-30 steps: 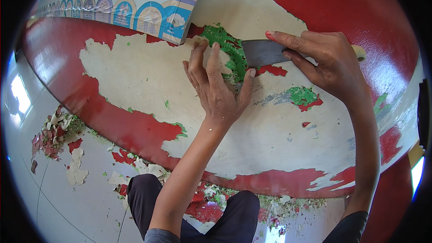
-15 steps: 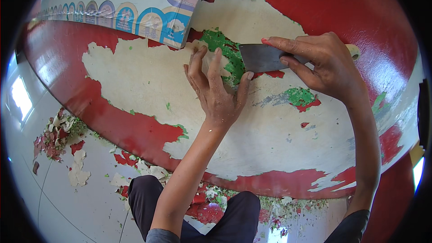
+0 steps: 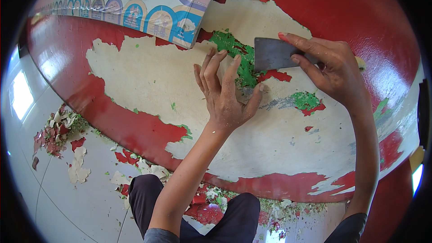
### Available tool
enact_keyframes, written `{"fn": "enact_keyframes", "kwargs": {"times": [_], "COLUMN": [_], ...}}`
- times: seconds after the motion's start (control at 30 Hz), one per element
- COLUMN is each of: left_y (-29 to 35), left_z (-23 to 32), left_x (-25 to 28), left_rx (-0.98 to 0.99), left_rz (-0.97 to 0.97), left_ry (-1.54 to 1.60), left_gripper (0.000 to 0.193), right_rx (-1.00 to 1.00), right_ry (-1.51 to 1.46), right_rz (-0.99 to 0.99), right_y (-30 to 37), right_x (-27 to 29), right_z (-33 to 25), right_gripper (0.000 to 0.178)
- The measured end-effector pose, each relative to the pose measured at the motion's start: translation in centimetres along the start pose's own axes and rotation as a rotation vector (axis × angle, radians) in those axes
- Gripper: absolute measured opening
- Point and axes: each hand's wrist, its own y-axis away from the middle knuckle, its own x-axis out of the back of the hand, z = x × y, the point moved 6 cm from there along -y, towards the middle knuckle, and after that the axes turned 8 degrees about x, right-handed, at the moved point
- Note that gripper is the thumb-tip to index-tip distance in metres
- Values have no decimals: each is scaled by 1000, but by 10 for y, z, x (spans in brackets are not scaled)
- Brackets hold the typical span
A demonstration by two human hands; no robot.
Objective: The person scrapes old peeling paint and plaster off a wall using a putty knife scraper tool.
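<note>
My right hand point(image 3: 333, 69) grips a paint scraper point(image 3: 275, 55) with a broad dark metal blade; its pale handle end sticks out behind the hand. The blade lies over the right side of a green paint patch point(image 3: 246, 69) with red bits around it. My left hand point(image 3: 227, 92), fingers spread and holding nothing, is at the left of that patch, over the bare off-white area of the curved surface point(image 3: 180, 85). Peeling red paint point(image 3: 130, 128) borders the bare area. A smaller green patch point(image 3: 305, 100) shows below the blade.
A white sheet with printed arches point(image 3: 157, 20) covers the upper left of the surface. Paint flakes lie heaped point(image 3: 58, 130) on the tiled floor point(image 3: 67, 198) at left. More scraps point(image 3: 211, 207) lie around my knees point(image 3: 240, 216).
The scraper in my right hand has drawn back slightly to the right from the green patch. My left hand has shifted a little right, and the view has moved slightly.
</note>
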Motion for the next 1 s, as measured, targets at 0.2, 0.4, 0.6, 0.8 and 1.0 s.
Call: {"fn": "enact_keyframes", "kwargs": {"times": [0.2, 0.4, 0.6, 0.8, 1.0], "left_y": [1, 0, 4, 3, 2], "left_z": [-5, -5, -10, -7, 1], "left_x": [-1, -1, -2, -1, -3], "left_rx": [21, 34, 25, 26, -50], "left_rz": [46, 70, 80, 42, -42], "left_ry": [-42, 3, 28, 2, -100], "left_gripper": [63, 64, 69, 69, 61], "right_rx": [-5, -24, -32, -85, -66], "right_ry": [101, 95, -3, -22, -52], "right_rz": [-112, -90, -155, -153, 39], "right_y": [-4, 1, 1, 8, 12], "right_x": [-7, -11, -8, -3, -1], "right_z": [-3, -3, -3, -1, 2], "right_gripper": [41, 38, 40, 41, 43]}}
